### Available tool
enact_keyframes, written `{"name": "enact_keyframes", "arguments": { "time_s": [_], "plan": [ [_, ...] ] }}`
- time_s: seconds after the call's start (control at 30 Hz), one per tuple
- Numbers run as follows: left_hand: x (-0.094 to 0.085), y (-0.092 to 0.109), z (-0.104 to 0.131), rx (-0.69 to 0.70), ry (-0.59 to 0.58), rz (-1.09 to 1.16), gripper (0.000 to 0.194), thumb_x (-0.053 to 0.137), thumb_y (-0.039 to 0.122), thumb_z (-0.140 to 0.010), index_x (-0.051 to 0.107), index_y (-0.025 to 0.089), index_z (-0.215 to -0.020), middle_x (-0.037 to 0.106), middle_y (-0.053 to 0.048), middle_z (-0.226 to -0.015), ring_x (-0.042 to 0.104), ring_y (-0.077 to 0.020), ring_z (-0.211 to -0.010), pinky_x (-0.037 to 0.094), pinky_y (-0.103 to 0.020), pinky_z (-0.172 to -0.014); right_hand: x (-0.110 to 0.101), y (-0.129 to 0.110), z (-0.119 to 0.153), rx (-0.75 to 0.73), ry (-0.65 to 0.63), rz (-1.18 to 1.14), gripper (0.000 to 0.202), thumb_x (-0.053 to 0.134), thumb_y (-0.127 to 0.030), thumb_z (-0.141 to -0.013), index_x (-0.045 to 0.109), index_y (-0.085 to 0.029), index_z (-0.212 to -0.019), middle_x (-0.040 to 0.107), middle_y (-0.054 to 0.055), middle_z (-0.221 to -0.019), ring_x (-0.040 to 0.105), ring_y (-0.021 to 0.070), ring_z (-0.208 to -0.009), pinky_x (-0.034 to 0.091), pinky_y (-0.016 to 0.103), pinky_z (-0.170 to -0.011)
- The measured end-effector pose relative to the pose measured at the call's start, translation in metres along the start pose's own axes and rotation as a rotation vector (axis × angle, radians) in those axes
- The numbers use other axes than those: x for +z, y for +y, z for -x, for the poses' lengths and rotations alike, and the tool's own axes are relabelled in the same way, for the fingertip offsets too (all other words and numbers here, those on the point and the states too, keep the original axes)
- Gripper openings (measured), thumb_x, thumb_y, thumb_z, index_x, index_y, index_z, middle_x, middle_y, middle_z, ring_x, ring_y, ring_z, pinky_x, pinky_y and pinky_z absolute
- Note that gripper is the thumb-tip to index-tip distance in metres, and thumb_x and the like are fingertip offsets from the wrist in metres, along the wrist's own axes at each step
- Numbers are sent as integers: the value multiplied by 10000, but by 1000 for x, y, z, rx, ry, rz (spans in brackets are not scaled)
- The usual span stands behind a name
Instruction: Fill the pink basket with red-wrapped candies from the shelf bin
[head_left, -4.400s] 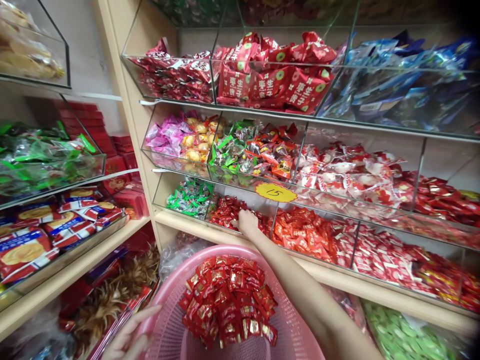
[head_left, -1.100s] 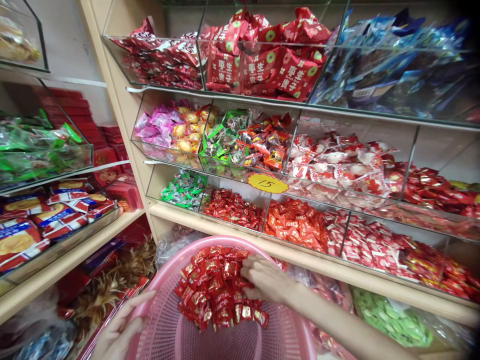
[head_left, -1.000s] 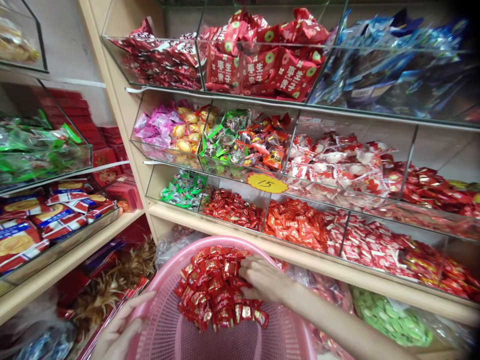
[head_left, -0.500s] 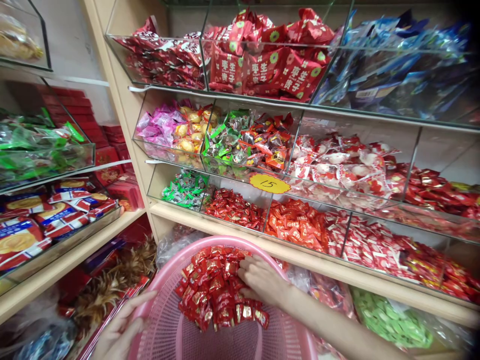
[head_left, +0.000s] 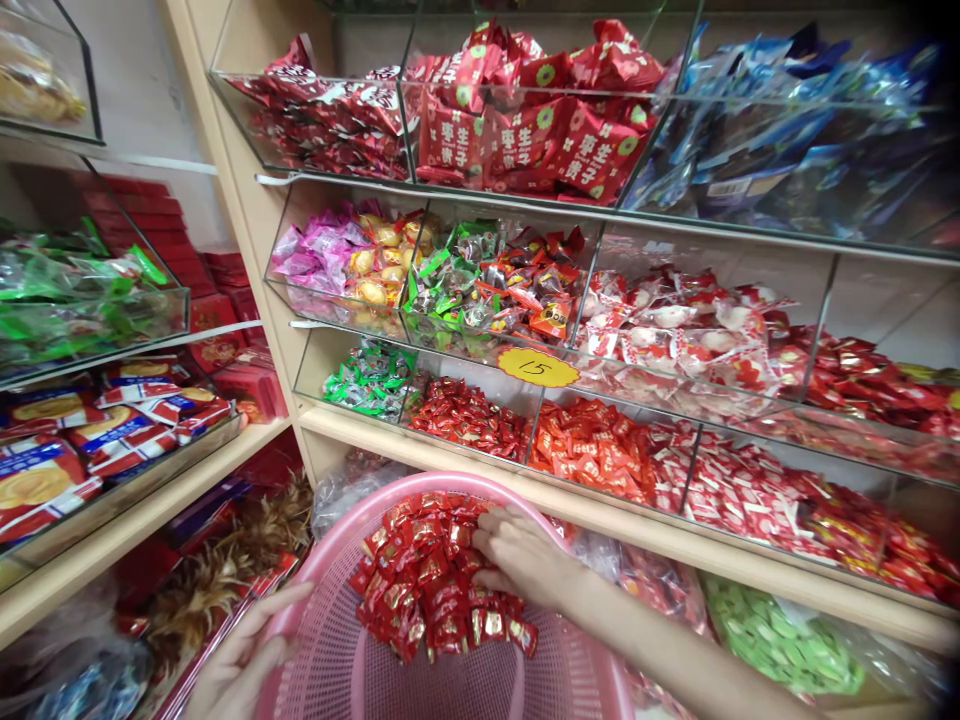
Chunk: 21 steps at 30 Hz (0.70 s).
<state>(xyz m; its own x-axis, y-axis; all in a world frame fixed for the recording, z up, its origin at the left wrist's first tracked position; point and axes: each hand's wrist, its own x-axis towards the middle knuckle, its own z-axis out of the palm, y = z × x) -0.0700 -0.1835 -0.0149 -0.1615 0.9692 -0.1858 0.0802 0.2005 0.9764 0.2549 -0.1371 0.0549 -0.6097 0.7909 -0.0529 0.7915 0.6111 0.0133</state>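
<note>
Candy shelves [head_left: 420,453] back the pink plastic basket [head_left: 337,540], likely stiff, best held by its rim. Left hand's [head_left: 236,660] fingers spread there; right hand's [head_left: 529,562] curl, their hold unclear.

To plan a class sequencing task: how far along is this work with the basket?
Looks done: red-wrapped sweets are heaped in the pink basket. In hand: the right hand is at that heap. Possibly remaining: more red sweets on the shelf, though I can't tell whether any are needed.
</note>
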Motion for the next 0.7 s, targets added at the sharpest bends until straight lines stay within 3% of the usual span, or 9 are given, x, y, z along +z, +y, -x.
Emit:
{"name": "enact_keyframes", "arguments": {
  "time_s": [0.17,0.5,0.7],
  "plan": [
    [-1,-5,-1,30,-19,-9,452,647,548,-644,653,265,-996,568,-26,-1213,427,-305,-1202,188,-427,-1094,1,-9,-6,-82,-15,-61,284,635,-441,-787,608,-170,-868,612,49,-877,547,208,-879,390,310,-774],
    [-2,-7,-2,-14,-32,14,533,656,557,-624,627,215,-1032,538,-83,-1251,454,-340,-1184,231,-463,-1077,3,-17,-17,-150,-22,-63,291,636,-451,-782,621,-170,-856,623,40,-865,551,201,-875,386,297,-773],
    [-2,-5,-2,-16,-19,6,527,644,517,-621,622,199,-1041,550,-94,-1228,453,-341,-1189,235,-464,-1077,7,-17,-21,-108,-29,-53,328,624,-485,-779,624,-167,-860,630,52,-874,556,212,-909,382,308,-806]
  ]
}}
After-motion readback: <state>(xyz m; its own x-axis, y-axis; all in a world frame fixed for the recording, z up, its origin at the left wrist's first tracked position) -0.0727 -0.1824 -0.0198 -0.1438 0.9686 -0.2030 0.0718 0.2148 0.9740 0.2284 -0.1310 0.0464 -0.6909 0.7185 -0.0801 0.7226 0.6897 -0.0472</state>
